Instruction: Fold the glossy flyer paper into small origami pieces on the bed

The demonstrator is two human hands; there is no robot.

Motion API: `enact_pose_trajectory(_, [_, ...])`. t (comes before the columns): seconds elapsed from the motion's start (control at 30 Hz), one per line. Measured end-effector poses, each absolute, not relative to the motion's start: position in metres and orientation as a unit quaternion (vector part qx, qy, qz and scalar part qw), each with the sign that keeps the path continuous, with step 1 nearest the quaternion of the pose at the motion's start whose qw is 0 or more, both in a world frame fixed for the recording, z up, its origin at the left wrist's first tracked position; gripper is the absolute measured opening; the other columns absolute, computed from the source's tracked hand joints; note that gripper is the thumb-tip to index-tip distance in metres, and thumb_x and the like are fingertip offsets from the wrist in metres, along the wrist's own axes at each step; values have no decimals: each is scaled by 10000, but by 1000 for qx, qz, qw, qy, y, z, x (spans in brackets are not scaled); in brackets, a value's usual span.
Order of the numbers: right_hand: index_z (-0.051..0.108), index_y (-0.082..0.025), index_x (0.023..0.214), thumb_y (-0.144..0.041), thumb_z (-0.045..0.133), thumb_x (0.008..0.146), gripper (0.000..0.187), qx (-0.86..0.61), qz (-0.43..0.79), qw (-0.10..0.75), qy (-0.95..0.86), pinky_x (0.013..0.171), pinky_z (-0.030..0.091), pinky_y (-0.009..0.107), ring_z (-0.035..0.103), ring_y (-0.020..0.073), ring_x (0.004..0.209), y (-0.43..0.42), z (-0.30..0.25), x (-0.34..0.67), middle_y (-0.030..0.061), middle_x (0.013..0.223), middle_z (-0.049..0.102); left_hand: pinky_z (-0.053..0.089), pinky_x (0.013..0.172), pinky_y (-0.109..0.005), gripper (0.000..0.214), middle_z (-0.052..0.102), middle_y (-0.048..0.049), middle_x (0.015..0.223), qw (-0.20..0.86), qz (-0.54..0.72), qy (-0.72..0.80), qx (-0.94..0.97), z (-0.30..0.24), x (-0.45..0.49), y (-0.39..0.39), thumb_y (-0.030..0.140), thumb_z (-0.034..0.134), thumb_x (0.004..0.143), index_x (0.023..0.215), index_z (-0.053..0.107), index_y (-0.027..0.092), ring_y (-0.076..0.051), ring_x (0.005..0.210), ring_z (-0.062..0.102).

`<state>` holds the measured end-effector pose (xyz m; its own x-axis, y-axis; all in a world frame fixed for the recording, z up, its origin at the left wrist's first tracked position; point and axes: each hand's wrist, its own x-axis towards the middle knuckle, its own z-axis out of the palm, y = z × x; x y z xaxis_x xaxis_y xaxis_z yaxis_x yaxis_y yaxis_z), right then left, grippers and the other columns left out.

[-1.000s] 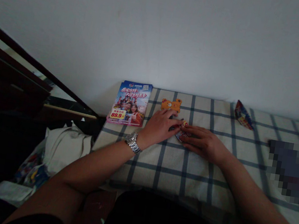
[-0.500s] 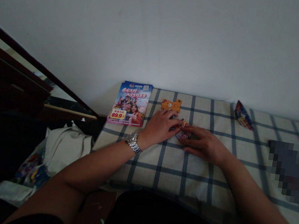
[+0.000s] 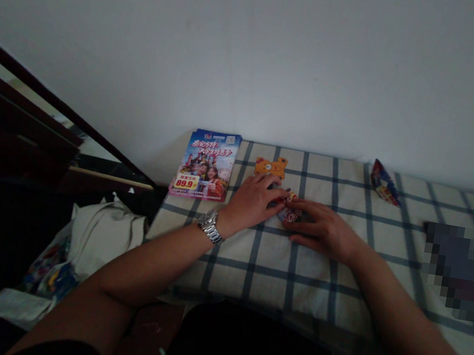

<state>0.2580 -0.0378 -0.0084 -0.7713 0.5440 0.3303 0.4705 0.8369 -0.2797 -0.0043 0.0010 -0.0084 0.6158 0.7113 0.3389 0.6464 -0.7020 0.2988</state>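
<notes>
Small printed paper [image 3: 291,215] lies right of the flyer stack [image 3: 207,164] on the checked cloth [image 3: 229,266]; left hand [image 3: 253,201] grip half-open, bent thumb and index touching the paper, right hand [image 3: 327,231] grip loosely open, fingertips on its other side, can't tell if either pinches it. Flyer stack's top sheet reads "泰安方特" and "89.9" on a yellow label, smallest print unreadable. Bear cutout [image 3: 271,167] sits just right of the stack, folded printed paper [image 3: 384,183] farther right.
</notes>
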Motion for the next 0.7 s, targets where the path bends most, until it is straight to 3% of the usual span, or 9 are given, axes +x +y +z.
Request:
enact_pose_trajectory(0.33, [799,-267,1208,-351,705,992,250,-279,91,210,-932,1091,568,560,617,342,1367,-37,-8,256,150,1478,629,509,1083,-512,317,612,-84,1337,73,217,373,899,-9,-4,2,361,621,1046,1348,695,296,-295,1272,574])
enact_pose_trajectory(0.7, [768,-239,1199,-294,653,1025,215,-301,145,259,-906,1087,574,512,671,301,1275,-33,-10,252,128,1372,708,539,1067,-481,334,622,-109,1312,89,248,384,885,-11,-3,4,364,659,1023,1310,672,195,-285,1203,617])
